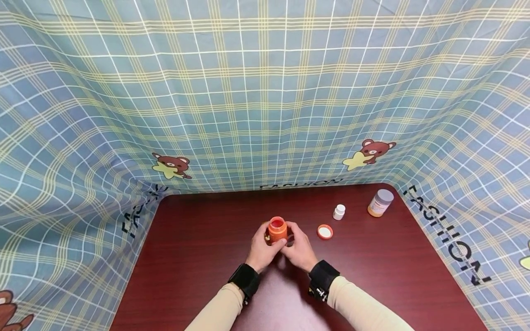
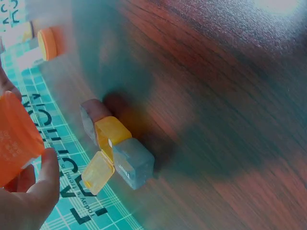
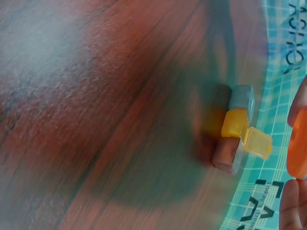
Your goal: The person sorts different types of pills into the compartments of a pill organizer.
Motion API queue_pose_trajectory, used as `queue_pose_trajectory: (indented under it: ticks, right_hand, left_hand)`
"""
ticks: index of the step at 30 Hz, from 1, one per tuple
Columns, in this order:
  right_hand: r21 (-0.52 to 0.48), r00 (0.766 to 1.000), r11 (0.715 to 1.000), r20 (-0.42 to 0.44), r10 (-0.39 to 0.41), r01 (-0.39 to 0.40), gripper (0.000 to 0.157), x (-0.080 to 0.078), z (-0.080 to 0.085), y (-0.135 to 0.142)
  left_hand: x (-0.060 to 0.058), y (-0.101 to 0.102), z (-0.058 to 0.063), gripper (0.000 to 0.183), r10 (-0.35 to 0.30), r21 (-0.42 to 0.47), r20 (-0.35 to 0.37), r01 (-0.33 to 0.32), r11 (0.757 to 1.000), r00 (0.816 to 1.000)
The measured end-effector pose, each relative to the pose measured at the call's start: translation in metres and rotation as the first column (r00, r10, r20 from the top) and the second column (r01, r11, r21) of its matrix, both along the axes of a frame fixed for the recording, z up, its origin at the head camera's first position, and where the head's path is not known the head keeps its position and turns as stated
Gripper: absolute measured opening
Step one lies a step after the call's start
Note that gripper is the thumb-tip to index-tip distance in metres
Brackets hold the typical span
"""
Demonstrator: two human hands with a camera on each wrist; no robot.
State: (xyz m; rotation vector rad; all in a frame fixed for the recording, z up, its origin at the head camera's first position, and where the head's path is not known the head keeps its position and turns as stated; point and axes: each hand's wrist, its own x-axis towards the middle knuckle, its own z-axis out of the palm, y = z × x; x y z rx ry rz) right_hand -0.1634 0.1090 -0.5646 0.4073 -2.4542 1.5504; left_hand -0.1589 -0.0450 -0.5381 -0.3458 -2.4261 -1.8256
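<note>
An orange bottle (image 1: 278, 231) without its cap stands upright between my two hands, its round mouth facing up. My left hand (image 1: 262, 250) grips it from the left side, thumb at the front. From the right side, my right hand (image 1: 301, 249) holds the same bottle, and the two thumbs nearly meet. In the left wrist view a small pill organizer (image 2: 133, 163) sits on the table beyond the bottle. Its yellow middle compartment has the lid (image 2: 98, 172) flipped up; the neighbouring compartments look greyish. The head view mostly hides this organizer behind my hands and the bottle.
An orange cap (image 1: 325, 231) lies on the dark red table (image 1: 198, 239) to the right, its white inside facing up. Behind it stand a small white bottle (image 1: 339, 212) and a grey-lidded jar (image 1: 380, 202). Plaid cloth (image 1: 265, 115) surrounds the table's back and sides.
</note>
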Motion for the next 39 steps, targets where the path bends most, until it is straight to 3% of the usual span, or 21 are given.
queue_pose_trajectory:
  ticks: [4, 8, 12, 16, 22, 33, 39]
  right_hand:
    - [0.124, 0.996, 0.989, -0.032, 0.083, -0.078, 0.066, -0.001, -0.001, 0.004]
    - [0.349, 0.991, 0.931, -0.039, 0.128, -0.106, 0.069, -0.006, 0.006, 0.022]
    - [0.542, 0.998, 0.841, -0.053, 0.034, 0.0, 0.063, -0.023, 0.009, 0.063]
    - [0.63, 0.994, 0.77, -0.089, -0.058, 0.101, 0.064, -0.04, 0.003, 0.103]
    - [0.719, 0.992, 0.686, -0.044, -0.118, 0.113, 0.062, -0.046, -0.008, 0.127]
    - [0.744, 0.983, 0.658, 0.005, -0.182, 0.118, 0.062, -0.047, -0.023, 0.134]
    - [0.728, 0.989, 0.68, 0.018, -0.149, 0.089, 0.054, -0.048, -0.023, 0.131]
  left_hand:
    - [0.0, -0.001, -0.002, 0.06, 0.039, -0.053, 0.011, -0.039, 0.998, 0.999]
    - [0.001, -0.005, -0.004, 0.061, 0.103, -0.065, 0.01, -0.103, 0.993, 0.995]
    - [0.002, -0.009, -0.005, 0.06, 0.13, -0.067, 0.025, -0.128, 0.989, 0.991]
    - [0.004, -0.011, -0.005, 0.06, 0.13, -0.061, 0.042, -0.127, 0.99, 0.991]
    - [0.003, -0.014, -0.006, 0.06, 0.13, -0.062, 0.044, -0.127, 0.99, 0.991]
    - [0.004, -0.019, -0.01, 0.058, 0.126, -0.071, -0.005, -0.127, 0.989, 0.992]
    - [0.004, -0.02, -0.011, 0.058, 0.129, -0.075, 0.011, -0.127, 0.989, 0.992]
